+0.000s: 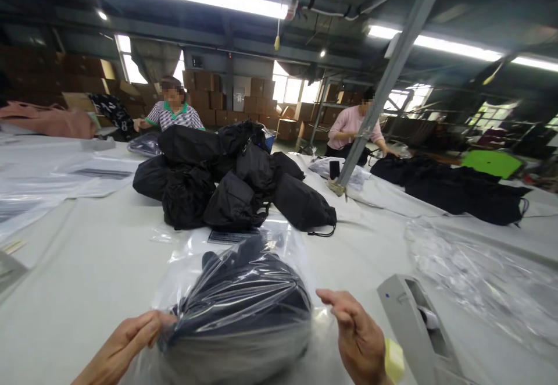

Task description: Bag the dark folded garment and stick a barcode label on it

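Note:
In front of me on the white-covered table lies a clear plastic bag (244, 321) with a dark, bulky fabric item inside. At its left edge, the fingers of my left hand (131, 338) are closed on the plastic. My right hand (360, 335) is beside the bag's right side, fingers apart and slightly curled, with nothing visible in it. Something yellow (393, 360) sits at my right wrist. Just beyond the bag rises a pile of black drawstring bags (235, 199).
A grey tape dispenser (418, 321) stands right of my right hand, near loose clear plastic (475, 274). Further back are black bags (453, 190), a slanted metal post (392, 77) and a phone (334, 169). Two people (176, 111) work across the table. Flat plastic bags (100, 170) lie left.

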